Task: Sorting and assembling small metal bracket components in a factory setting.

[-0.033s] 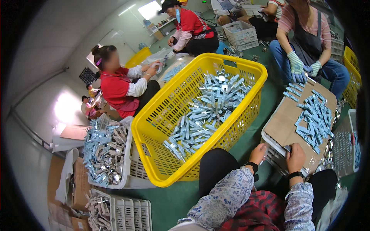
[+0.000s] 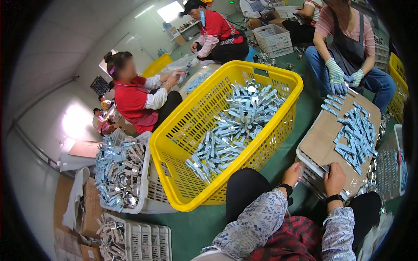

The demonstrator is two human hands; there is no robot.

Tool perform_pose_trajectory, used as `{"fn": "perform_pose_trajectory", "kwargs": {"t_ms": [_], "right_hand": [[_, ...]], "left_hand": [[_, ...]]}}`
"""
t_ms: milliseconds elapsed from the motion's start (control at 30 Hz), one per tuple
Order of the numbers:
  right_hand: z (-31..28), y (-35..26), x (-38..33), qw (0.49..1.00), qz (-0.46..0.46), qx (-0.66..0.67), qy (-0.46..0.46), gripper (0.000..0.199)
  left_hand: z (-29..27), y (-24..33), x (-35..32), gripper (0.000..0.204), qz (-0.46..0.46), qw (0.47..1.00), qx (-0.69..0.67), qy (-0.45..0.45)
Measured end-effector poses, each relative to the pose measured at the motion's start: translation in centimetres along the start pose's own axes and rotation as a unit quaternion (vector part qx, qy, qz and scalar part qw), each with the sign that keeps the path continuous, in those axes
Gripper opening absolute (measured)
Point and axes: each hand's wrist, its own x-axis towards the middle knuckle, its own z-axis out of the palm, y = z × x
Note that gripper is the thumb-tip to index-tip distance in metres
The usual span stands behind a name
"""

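Here, both hands (left [image 2: 292, 173], right [image 2: 334, 177]) pinch a small blue packet [image 2: 325, 168].

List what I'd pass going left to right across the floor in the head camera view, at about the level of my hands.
White crate heaped with metal parts → big yellow basket half full of the same parts → left hand → right hand on the cardboard-topped white crate → rows of metal pieces on the cardboard.
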Motion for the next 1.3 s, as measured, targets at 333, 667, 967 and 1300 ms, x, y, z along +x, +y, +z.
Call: {"fn": "perform_pose_trajectory", "kwargs": {"t_ms": [333, 667, 967, 1300], "right_hand": [[0.3, 0.2, 0.6, 1.000, -0.003, -0.019, 0.004, 0.026], [0.4, 0.0, 0.7, 1.000, 0.000, -0.019, 0.002, 0.027], [0.4, 0.0, 0.6, 1.000, -0.001, -0.028, -0.002, 0.028], [0.6, 0.3, 0.7, 0.999, 0.010, -0.039, -0.012, 0.028]], "left_hand": [[0.0, 1.4, 0.0, 0.034, 0.014, 0.999, -0.024, 0.014], [-0.4, 1.3, 0.3, 0.027, 0.002, 0.999, -0.044, -0.008], [-0.5, 1.0, 0.4, 0.027, 0.009, 0.998, -0.061, -0.017], [-0.4, 1.4, 0.4, 0.029, 0.002, 0.999, -0.048, -0.024]]}}
